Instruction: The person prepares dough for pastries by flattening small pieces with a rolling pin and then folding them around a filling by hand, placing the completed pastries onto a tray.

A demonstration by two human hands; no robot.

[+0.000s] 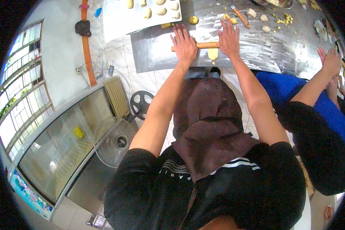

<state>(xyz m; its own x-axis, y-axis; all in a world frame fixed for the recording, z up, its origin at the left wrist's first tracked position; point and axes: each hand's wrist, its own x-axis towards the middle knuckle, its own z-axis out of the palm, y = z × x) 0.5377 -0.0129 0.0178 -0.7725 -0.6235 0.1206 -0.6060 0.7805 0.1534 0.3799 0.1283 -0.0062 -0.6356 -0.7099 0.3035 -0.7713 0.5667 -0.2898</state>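
Observation:
Both of my hands lie flat on a wooden rolling pin [208,45], fingers stretched forward and palms over its two ends. My left hand [185,44] covers the pin near its left end, whose tip shows beyond the palm. At the other end my right hand [229,37] hides the tip. Between the hands, a flattened strip of yellow dough [213,54] lies under the pin on the metal table [250,57]. A small crumb of dough sits just below the strip. Round yellow dough [193,19] rests beyond the pin, and more yellow pieces lie by my right fingertips.
A white tray [118,26] of shaped dough stands at the table's back left. An orange-handled tool [241,17], pale dough balls [266,29] and yellow cubes [287,19] lie back right. A co-worker's hand [332,61] is at the right; a fan [115,142] stands lower left.

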